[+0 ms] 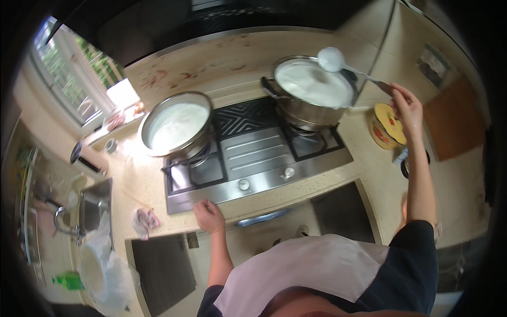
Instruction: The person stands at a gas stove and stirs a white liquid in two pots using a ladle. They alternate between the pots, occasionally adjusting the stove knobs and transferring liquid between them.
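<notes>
My right hand [407, 109] grips the dark handle of a ladle [331, 59]. The ladle's bowl, coated white, is raised over the far right rim of a steel pot [311, 117]. White, foamy liquid [313, 85] fills that pot nearly to its brim. On the left burner stands a second wide steel pot [190, 152], with more white liquid [180, 126] lower inside. My left hand [208, 216] is loosely curled at the front edge of the gas stove [253, 156], with nothing visible in it.
A yellow lidded enamel pot [380, 132] and a brown board [455, 119] are at the right. Left of the stove lies a crumpled cloth [144, 224], near the sink [95, 206]. A range hood [237, 23] overhangs the pots. A bag-lined bin [93, 273] sits lower left.
</notes>
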A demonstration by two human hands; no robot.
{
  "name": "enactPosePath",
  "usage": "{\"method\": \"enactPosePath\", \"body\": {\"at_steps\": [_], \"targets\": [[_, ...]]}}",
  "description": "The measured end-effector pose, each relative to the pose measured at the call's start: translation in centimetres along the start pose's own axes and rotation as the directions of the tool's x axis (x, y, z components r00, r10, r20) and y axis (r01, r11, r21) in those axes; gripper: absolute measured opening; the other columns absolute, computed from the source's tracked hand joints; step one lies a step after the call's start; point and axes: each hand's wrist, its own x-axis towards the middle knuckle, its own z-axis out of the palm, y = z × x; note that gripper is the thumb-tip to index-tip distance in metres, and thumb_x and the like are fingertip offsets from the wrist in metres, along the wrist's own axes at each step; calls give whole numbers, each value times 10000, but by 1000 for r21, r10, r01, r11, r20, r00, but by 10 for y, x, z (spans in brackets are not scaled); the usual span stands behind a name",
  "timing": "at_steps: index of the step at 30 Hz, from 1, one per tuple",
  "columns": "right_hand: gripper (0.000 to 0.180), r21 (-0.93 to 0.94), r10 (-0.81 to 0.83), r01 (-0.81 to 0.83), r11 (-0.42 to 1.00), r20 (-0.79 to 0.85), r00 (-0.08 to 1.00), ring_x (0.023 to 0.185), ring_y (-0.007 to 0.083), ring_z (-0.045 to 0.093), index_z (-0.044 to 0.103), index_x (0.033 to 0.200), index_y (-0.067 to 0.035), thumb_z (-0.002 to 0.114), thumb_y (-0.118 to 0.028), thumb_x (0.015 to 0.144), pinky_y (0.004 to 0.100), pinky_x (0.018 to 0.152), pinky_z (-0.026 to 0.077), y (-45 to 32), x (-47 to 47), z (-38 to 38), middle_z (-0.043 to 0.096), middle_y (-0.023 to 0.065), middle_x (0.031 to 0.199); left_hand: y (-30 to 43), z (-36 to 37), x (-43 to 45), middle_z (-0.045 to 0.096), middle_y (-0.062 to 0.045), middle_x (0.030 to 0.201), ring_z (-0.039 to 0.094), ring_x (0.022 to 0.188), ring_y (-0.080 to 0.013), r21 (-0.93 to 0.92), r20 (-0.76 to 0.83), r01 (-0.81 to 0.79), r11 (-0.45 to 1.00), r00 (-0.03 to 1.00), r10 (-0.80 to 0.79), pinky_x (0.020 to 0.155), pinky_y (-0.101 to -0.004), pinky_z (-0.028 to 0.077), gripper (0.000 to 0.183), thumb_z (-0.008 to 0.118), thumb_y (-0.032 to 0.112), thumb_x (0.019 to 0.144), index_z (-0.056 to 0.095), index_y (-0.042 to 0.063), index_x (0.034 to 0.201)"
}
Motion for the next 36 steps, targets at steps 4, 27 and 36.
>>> {"method": "enactPosePath", "body": {"at_steps": [4,27,36], "targets": [[240,-171,-142,150,974,56,988,617,22,527,667,1164,-58,616,-160,952,185,514,387,13,-10,4,625,-16,743,5,-6,1,558,-113,883,565,816,-334,18,21,-2,1000,1000,2,691,-446,458,95,592,154,870,582,66,903],[225,-463,-193,348,815,348,917,711,149,611,649,1115,-5,631,-83,905,289,693,501,-42,-69,7,672,105,826,6,-3,1,554,-111,882,569,772,-310,38,17,-13,999,1000,12,669,-420,454,129,610,181,894,562,61,897],[229,-89,-15,43,995,302,953,603,57,525,658,1063,45,572,-124,934,211,533,433,-49,-64,28,716,64,843,10,-5,0,546,-110,866,563,769,-317,39,29,15,999,999,-16,665,-430,446,133,606,186,890,550,66,872]]}}
